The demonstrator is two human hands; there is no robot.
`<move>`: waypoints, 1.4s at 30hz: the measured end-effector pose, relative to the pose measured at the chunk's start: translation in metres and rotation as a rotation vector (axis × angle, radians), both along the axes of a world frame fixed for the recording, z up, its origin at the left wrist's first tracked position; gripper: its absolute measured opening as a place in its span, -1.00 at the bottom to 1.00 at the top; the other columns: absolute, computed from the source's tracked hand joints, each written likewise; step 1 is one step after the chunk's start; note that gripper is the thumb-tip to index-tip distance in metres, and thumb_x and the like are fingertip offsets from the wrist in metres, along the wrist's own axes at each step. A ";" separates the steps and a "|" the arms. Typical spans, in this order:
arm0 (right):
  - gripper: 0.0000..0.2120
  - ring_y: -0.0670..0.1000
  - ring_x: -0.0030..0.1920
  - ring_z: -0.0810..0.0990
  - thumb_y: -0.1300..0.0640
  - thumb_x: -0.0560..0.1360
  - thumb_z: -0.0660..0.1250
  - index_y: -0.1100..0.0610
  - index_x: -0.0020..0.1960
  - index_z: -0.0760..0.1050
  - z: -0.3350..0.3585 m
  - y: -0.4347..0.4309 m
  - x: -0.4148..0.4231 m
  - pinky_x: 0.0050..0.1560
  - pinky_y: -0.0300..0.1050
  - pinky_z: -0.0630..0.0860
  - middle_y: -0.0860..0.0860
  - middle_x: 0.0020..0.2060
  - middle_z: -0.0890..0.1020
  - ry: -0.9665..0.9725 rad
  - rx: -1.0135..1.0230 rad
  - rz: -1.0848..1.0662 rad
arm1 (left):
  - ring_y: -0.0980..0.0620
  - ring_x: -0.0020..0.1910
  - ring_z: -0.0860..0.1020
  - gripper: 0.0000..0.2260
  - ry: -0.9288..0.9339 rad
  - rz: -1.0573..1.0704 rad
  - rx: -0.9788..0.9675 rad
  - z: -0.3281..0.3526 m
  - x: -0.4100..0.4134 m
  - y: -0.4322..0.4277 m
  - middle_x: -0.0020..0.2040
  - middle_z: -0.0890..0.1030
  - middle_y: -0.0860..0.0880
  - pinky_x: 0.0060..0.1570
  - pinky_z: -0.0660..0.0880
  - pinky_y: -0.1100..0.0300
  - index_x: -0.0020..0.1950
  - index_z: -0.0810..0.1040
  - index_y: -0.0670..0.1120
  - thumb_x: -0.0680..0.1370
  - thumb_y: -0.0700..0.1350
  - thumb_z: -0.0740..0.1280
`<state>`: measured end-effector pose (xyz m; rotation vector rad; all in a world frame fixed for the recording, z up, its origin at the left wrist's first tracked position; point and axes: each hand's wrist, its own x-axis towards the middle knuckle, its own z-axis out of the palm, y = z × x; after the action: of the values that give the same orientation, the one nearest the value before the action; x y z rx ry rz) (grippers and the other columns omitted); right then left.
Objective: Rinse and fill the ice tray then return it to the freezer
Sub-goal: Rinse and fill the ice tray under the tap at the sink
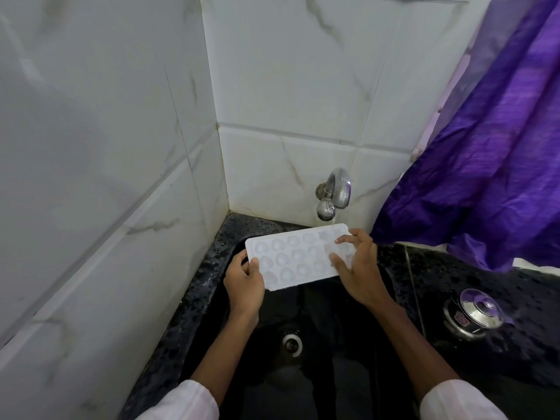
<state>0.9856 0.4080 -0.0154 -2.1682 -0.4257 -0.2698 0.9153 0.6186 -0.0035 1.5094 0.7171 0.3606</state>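
The left hand (244, 278) grips the near-left end of the white ice tray (291, 259), thumb on top and fingers curled beneath. The tray spans the gap between the two hands, held roughly level above the black sink (318, 313). The right hand (357, 262) holds the other end, fingers spread over the cavities and thumb on the near edge. Just beyond the right hand's fingertips, the tap (335, 192) stands over the tray's far-right corner, and a thin stream seems to fall there. The risk, as I judge it, is tilt. The tray looks shallow and flexible, so a dip at either hand would spill water from cavity to cavity or over the rim, and wet plastic could slip from a light hold. The right hand's fingers also cover cavities that need rinsing. As for contents, the tray's heart- and star-shaped cavities look glossy, but how much water they hold I cannot tell. The sink below the hands shows only its drain (292, 344). To the right of the right hand, a lidded steel pot (472, 312) hides its contents.
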 end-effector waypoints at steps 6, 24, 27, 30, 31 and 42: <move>-0.52 -0.01 0.45 0.18 -0.24 0.47 0.34 -0.12 0.32 0.37 0.001 -0.004 -0.004 0.39 -0.02 0.30 -0.30 0.34 0.22 0.038 -0.117 0.060 | 0.01 0.01 0.66 -0.75 -0.032 0.024 -0.048 0.005 0.006 0.002 0.09 0.67 -0.05 -0.10 0.62 0.15 0.33 0.54 -0.12 0.66 -0.22 0.24; 0.02 0.15 0.48 0.12 -0.40 0.23 0.46 -0.04 0.49 0.09 0.010 -0.002 0.006 0.44 0.22 0.27 -0.13 0.40 0.41 0.144 -0.430 0.120 | 0.07 0.01 0.65 -0.71 -0.054 0.014 -0.071 0.006 0.004 0.003 0.10 0.65 -0.03 -0.14 0.58 0.23 0.38 0.51 -0.13 0.66 -0.22 0.24; 0.05 0.12 0.50 0.08 -0.37 0.26 0.48 -0.11 0.54 -0.02 0.010 -0.003 0.007 0.47 0.19 0.20 -0.11 0.39 0.44 0.164 -0.368 0.146 | 0.06 0.00 0.66 -0.71 -0.053 0.017 -0.078 0.006 0.005 0.002 0.10 0.66 -0.05 -0.13 0.60 0.19 0.39 0.51 -0.11 0.66 -0.21 0.24; 0.10 0.10 0.52 0.09 -0.38 0.28 0.45 -0.12 0.58 -0.12 0.010 -0.004 0.007 0.47 0.16 0.13 -0.10 0.40 0.45 0.108 -0.362 0.145 | 0.05 0.01 0.67 -0.70 -0.072 0.010 -0.103 0.007 0.005 0.002 0.06 0.68 -0.03 -0.06 0.63 0.12 0.39 0.50 -0.11 0.66 -0.22 0.24; 0.11 0.10 0.51 0.11 -0.39 0.29 0.44 -0.09 0.59 -0.12 0.010 -0.004 0.007 0.47 0.15 0.14 -0.10 0.41 0.45 0.086 -0.367 0.144 | 0.07 0.00 0.67 -0.70 -0.081 0.006 -0.112 0.007 0.004 0.001 0.03 0.69 0.00 -0.06 0.64 0.12 0.38 0.50 -0.11 0.66 -0.22 0.24; 0.02 0.13 0.51 0.06 -0.31 0.32 0.48 -0.14 0.55 -0.06 0.014 -0.005 0.003 0.44 0.17 0.24 -0.09 0.44 0.40 0.197 -0.390 0.179 | 0.06 -0.01 0.69 -0.70 -0.095 -0.018 -0.104 0.009 0.003 0.000 -0.01 0.70 0.01 -0.09 0.65 0.12 0.39 0.50 -0.11 0.66 -0.22 0.25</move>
<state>0.9884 0.4033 -0.0016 -2.4851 -0.5938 0.1390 0.9178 0.6183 0.0053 1.3902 0.6373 0.3733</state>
